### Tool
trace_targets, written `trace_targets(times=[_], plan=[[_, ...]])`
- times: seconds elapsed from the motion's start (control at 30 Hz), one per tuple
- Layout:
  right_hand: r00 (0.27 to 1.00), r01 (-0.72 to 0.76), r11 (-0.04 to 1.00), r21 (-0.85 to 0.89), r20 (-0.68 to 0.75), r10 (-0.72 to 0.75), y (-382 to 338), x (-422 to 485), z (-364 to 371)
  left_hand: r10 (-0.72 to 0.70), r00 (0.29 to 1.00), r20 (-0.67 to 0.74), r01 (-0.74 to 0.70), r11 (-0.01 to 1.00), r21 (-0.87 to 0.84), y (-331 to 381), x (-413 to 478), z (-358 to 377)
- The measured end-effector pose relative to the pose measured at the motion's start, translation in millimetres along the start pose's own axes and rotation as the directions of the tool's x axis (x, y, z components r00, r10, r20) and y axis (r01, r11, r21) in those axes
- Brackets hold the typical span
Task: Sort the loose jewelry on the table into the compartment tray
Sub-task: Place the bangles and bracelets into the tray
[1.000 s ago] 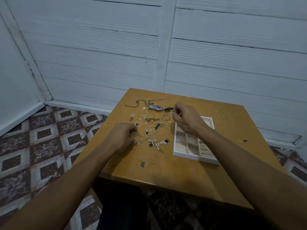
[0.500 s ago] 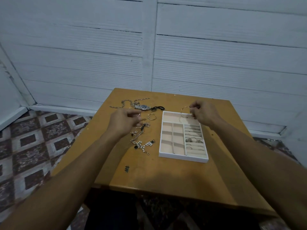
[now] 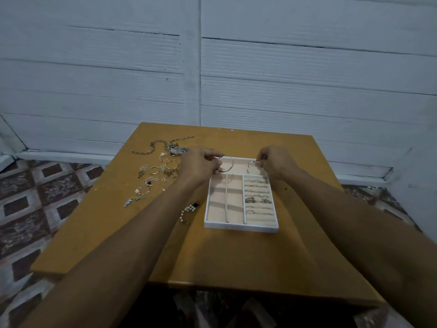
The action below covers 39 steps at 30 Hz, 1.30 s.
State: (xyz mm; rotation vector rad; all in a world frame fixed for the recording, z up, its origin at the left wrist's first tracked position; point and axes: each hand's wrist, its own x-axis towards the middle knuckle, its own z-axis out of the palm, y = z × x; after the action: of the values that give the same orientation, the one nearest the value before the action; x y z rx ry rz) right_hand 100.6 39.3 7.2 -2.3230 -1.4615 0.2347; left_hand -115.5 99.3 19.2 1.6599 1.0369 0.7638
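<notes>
Hoops now hang over the far compartment of the tray (image 3: pixel 241 227): my left hand (image 3: pixel 198 165) has just brought the left hoop (image 3: pixel 227 165), pinched, from the pile (image 3: pixel 160 171) to join the right hoop (image 3: pixel 252 167) pinched in my right hand (image 3: pixel 276 162), so the pair looks ready to drop.

This looks like a room in a home. A small wooden table (image 3: pixel 236 256) stands against white plank walls (image 3: pixel 307 91) on a patterned tile floor (image 3: pixel 35 197).

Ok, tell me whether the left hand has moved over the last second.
Yes. The left hand has moved right, from the loose jewelry pile to the far-left corner of the white compartment tray, holding a thin metal hoop.
</notes>
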Motion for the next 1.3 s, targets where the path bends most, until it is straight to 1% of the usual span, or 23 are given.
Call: trace_targets(times=[0.1,0.17,0.27,0.37,0.47,0.53,0.63,0.73,0.83,0.97,1.17,1.3], plan=[[0.998,0.021,0.998,-0.055,0.056,-0.018,2.2,1.4,4.4,0.004,1.0,0.006,-0.005,1.0,0.03,-2.1,4.7,6.8],[0.995,0.065,0.99,-0.127,0.085,-0.055,4.1,1.7,6.4,0.008,1.0,0.005,-0.008,0.998,0.059,-3.1,7.9,9.6],[0.989,0.128,0.965,-0.23,0.106,-0.106,6.7,2.7,6.4,0.044,0.999,0.008,-0.045,0.987,0.156,-3.1,12.0,13.6],[0.984,0.172,0.916,-0.364,0.105,-0.143,7.8,3.4,8.8,0.052,0.998,0.032,-0.057,0.982,0.181,-1.0,19.7,22.9],[0.984,0.176,0.841,-0.511,0.061,-0.169,3.1,6.6,12.6,0.036,0.998,0.055,-0.046,0.978,0.202,2.0,30.2,34.6],[0.985,0.17,0.817,-0.551,0.066,-0.16,1.6,9.3,12.8,0.01,0.998,0.068,-0.022,0.982,0.189,2.7,36.6,43.3],[0.988,0.157,0.833,-0.53,0.076,-0.138,2.0,10.7,11.0,-0.012,0.997,0.08,-0.004,0.982,0.19,0.6,43.6,54.6],[0.988,0.151,0.882,-0.446,0.048,-0.145,4.7,8.9,8.7,-0.012,0.997,0.08,-0.005,0.978,0.21,0.0,49.8,63.3],[0.983,0.173,0.914,-0.366,0.007,-0.183,11.2,6.0,-0.7,0.003,0.999,0.053,-0.018,0.962,0.273,-0.2,56.7,72.1],[0.974,0.19,0.913,-0.361,-0.044,-0.22,23.0,-2.3,-16.1,0.022,1.0,-0.004,-0.019,0.933,0.36,-0.8,63.1,87.6],[0.977,0.185,0.915,-0.358,-0.038,-0.212,36.4,-12.8,-21.8,-0.025,0.999,-0.046,0.042,0.9,0.433,-4.1,66.5,107.2],[0.978,0.184,0.924,-0.335,-0.032,-0.206,38.2,-19.1,-21.6,-0.006,0.999,-0.036,0.023,0.864,0.502,-7.0,67.5,112.7]])
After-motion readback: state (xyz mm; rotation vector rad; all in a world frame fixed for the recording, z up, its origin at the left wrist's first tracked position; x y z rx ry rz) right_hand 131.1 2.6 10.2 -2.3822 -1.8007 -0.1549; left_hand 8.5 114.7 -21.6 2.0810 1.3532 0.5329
